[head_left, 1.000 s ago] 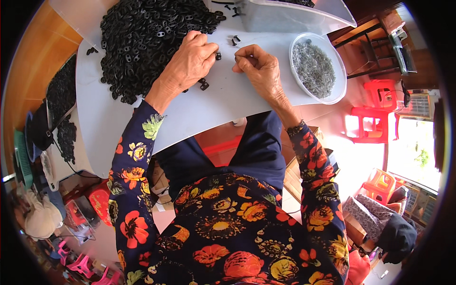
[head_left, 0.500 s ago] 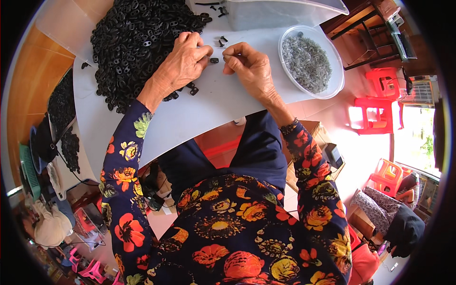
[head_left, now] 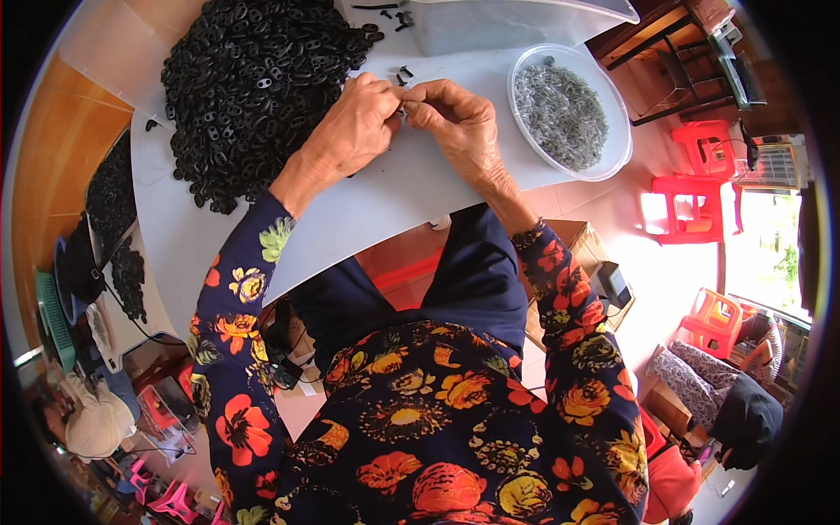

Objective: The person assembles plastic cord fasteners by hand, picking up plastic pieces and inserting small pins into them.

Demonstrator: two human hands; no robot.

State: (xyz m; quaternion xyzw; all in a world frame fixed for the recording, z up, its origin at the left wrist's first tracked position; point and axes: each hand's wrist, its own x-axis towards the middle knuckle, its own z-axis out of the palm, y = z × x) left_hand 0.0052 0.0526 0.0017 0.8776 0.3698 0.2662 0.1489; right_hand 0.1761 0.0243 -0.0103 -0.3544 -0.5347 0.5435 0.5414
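Note:
My left hand (head_left: 357,122) and my right hand (head_left: 453,114) meet fingertip to fingertip above the table. Both are closed in a pinch, and what lies between the fingers is too small and covered to make out. Beside my left hand rises a big heap of small black oval pieces with two holes (head_left: 254,96). To the right of my right hand stands a round clear tub (head_left: 626,162) full of small transparent pieces (head_left: 564,114). A few loose black bits (head_left: 403,74) lie just beyond my fingertips.
A large translucent bin (head_left: 516,26) stands at the table's far side. The pale table (head_left: 332,223) has a curved near edge above my lap. Red stools (head_left: 696,210) stand on the floor to the right, and another person (head_left: 101,416) is at the lower left.
My left hand has moved right until its fingertips meet those of my right hand. The loose black pieces near my left wrist are now mostly covered by it.

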